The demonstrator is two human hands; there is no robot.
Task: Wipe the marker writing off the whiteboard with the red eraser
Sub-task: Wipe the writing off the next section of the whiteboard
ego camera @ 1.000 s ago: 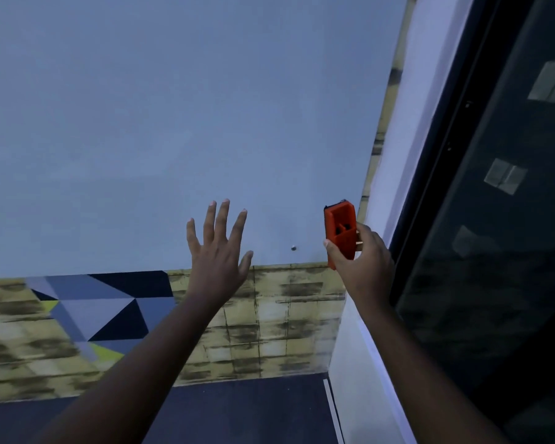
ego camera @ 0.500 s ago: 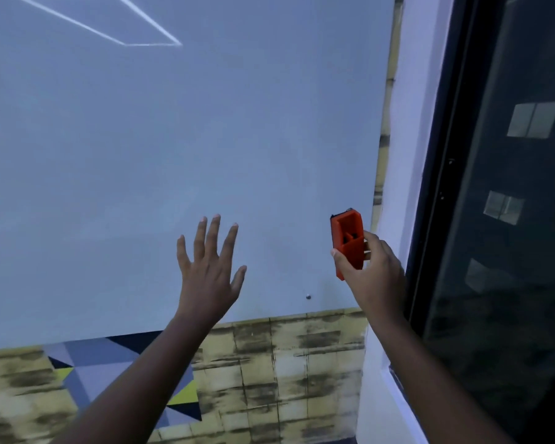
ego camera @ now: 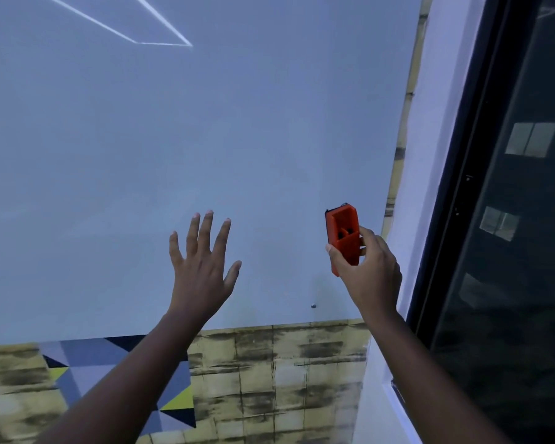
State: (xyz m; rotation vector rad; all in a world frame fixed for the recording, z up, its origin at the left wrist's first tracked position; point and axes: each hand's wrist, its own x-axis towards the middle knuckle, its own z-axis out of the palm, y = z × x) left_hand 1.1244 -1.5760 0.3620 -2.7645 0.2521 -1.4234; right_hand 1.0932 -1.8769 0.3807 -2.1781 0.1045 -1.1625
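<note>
Against the whiteboard, near its lower right corner: both hands are raised, one bare and one with the eraser.
Right fingers [ego camera: 367, 233]: curled round the eraser's far side, with the thumb on its near edge, so the grip is a pinch across its width.
Right hand [ego camera: 370, 274]: raised in front of the whiteboard's lower right part, back of the hand to the camera.
Eraser [ego camera: 343, 235]: red, held upright with its hollow back facing the camera and a dark strip at its top end; whether its pad touches the whiteboard cannot be told.
Left fingers [ego camera: 205, 232]: straight and spread, pointing up, holding nothing.
Left hand [ego camera: 199, 274]: flat toward the whiteboard, left of the eraser and well apart from it; contact with the surface cannot be told.
Whiteboard [ego camera: 205, 139]: pale and wide, with thin bright lines forming an angular shape near its top edge, far above both hands.
Screw [ego camera: 313, 305]: small, on the whiteboard just above its bottom edge, between the two wrists.
Wall [ego camera: 269, 379]: below the whiteboard, yellowish worn tiles with a panel of grey, dark and yellow triangles toward the left.
Window [ego camera: 510, 251]: right of the whiteboard, dark glass in a black frame.
</note>
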